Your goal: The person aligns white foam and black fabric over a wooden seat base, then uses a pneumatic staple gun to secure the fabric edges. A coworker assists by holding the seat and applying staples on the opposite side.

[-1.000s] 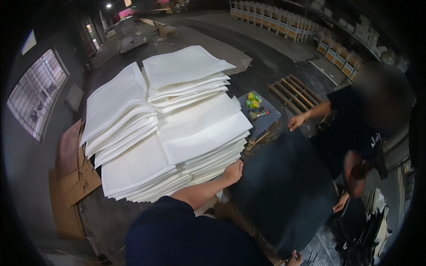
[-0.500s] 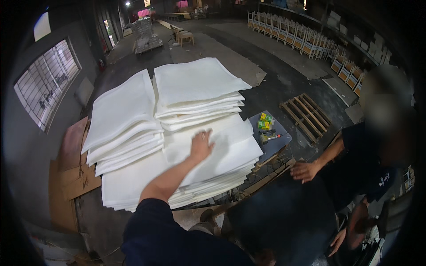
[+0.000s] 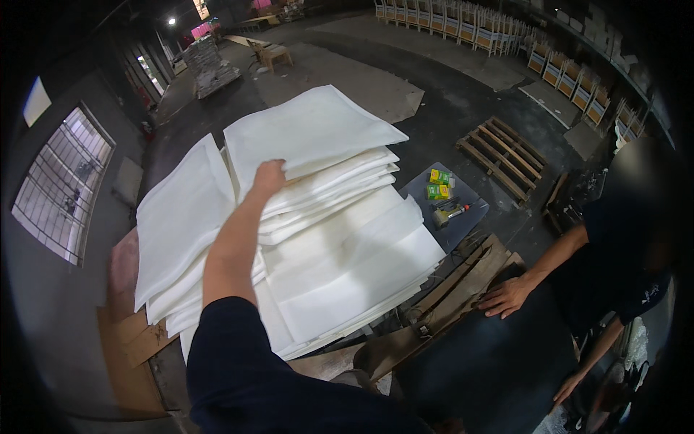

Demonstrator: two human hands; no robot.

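Observation:
My left hand (image 3: 270,178) reaches forward over a stack of white soft sheets that look like foam or padding. Its fingers are closed on the near edge of the top white sheet (image 3: 311,126) of the far right pile. That edge is slightly lifted, and the fingertips are hidden under it. Beside it on the left lies another pile of the same sheets (image 3: 181,206). Nearer to me, a lower, wider pile of sheets (image 3: 347,267) lies beneath both. My right hand is out of view.
At the right, a co-worker's hand (image 3: 506,296) rests on a dark flat panel (image 3: 463,362). A small grey table (image 3: 466,220) beside the stack holds green-and-yellow boxes (image 3: 439,184) and a tool (image 3: 452,215). Beyond lie a wooden pallet (image 3: 502,159) and rows of chairs (image 3: 463,25).
My left hand has moved forward and left from above the lower pile to the far right pile's top sheet, closing on its near edge. The view has turned slightly.

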